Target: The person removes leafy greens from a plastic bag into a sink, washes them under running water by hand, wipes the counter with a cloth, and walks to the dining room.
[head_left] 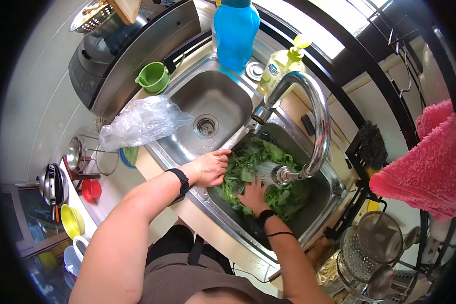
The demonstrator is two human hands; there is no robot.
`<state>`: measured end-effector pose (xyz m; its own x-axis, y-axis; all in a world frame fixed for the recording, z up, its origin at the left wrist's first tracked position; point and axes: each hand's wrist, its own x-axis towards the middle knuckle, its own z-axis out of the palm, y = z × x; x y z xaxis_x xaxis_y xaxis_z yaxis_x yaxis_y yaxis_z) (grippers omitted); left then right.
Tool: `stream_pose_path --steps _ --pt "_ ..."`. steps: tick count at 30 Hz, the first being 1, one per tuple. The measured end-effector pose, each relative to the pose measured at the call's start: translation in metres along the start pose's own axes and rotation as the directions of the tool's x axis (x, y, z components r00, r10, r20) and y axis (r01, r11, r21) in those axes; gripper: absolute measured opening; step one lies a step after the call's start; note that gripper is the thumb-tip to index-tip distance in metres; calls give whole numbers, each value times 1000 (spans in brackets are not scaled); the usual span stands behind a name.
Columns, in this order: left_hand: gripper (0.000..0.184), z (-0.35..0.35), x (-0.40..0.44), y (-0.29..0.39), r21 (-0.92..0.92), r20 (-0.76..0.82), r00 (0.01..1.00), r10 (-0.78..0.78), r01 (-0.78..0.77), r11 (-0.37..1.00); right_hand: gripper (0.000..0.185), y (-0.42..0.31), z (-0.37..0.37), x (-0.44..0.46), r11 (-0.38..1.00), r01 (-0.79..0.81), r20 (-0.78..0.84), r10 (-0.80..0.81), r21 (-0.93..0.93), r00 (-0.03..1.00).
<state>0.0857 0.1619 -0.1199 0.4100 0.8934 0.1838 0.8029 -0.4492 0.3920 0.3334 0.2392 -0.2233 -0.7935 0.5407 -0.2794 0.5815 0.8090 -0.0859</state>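
Left arm (pixel 119 215) up close, left hand (pixel 210 168) curled by sink divider (pixel 238 138) — can't tell if gripping; right hand (pixel 254 196) open in greens (pixel 283 198), right basin (pixel 300 144), under spray (pixel 265 172) — looks part-rinsed.

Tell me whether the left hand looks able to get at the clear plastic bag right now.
Probably yes. The left hand is at the sink divider, and the plastic bag lies close by, partly over the other basin. Nothing visible blocks the way.
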Motion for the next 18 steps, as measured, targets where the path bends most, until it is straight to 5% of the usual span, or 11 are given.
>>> stream_pose_path --steps 3,4,5,6,8,9,11,13,14,16,18 --pt "18 0 0 -1 14 44 999 2 -3 1000 69 56 -6 4 952 49 232 -123 304 965" --pt "18 -3 2 -2 20 40 999 2 -3 1000 78 63 -7 3 980 59 -10 -58 191 998" --pt "18 -4 2 -2 7 21 1000 -2 2 1000 78 67 -5 8 980 60 -11 -59 191 998" --pt "18 -3 0 1 -15 7 1000 -7 7 1000 84 62 -28 14 616 -31 -136 222 787 965" --pt "18 0 -1 0 -16 -5 1000 1 -1 1000 90 58 -37 28 -47 69 -35 505 997 862" --pt "18 0 0 0 -9 -21 1000 11 -11 1000 93 58 -27 39 295 -95 -56 465 951 884" --pt "17 -1 1 1 -6 7 1000 3 -3 1000 97 39 -19 48 596 -223 -66 424 771 903" --pt "17 -2 1 2 -14 25 1000 -18 18 1000 104 0 -21 52 915 -304 -199 361 265 911" --pt "16 1 1 1 -27 20 1000 -9 10 1000 104 2 -24 43 913 -307 -197 364 268 910" --pt "16 1 2 1 -15 10 1000 0 0 1000 91 18 -31 21 962 32 23 -39 270 999" --pt "16 -1 2 2 -12 6 1000 1 -1 1000 84 55 16 24 971 7 46 -18 239 999"
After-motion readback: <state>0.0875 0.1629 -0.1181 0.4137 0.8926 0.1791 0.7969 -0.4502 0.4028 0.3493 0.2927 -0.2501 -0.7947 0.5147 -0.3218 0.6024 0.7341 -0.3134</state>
